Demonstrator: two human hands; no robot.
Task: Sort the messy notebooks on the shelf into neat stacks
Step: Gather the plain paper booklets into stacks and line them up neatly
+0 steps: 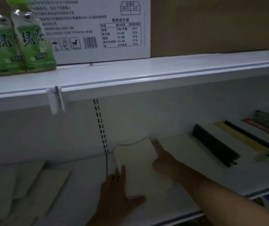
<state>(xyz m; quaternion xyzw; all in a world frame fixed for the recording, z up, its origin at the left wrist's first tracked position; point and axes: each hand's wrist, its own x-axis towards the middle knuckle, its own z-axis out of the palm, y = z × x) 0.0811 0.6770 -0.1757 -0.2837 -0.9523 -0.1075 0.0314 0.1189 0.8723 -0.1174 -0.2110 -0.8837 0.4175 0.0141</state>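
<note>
Cream stack is found at 6 o'clock in the view, on the lower shelf, framed by both hands. The left hand is laid at the stack's 7 o'clock, fingers straight and together along its edge, thumb spread across the near side. The right hand is pressed to the stack's 3 o'clock. Whether its fingers are curled round the edge cannot be told.

Uneven pressure is the likely risk: the top covers could be skewed, or the stack shoved into the back wall at 12 o'clock. The cream notebook just beside it at 3 o'clock could be knocked askew by the right forearm.

One stack is held by two hands. At least two loose notebooks are seen at 8 o'clock, though the blur prevents an exact count. Two dark-spined notebooks and one yellow one are seen at 4 o'clock. Two bottles and one white carton are counted above, between 10 and 12 o'clock.
</note>
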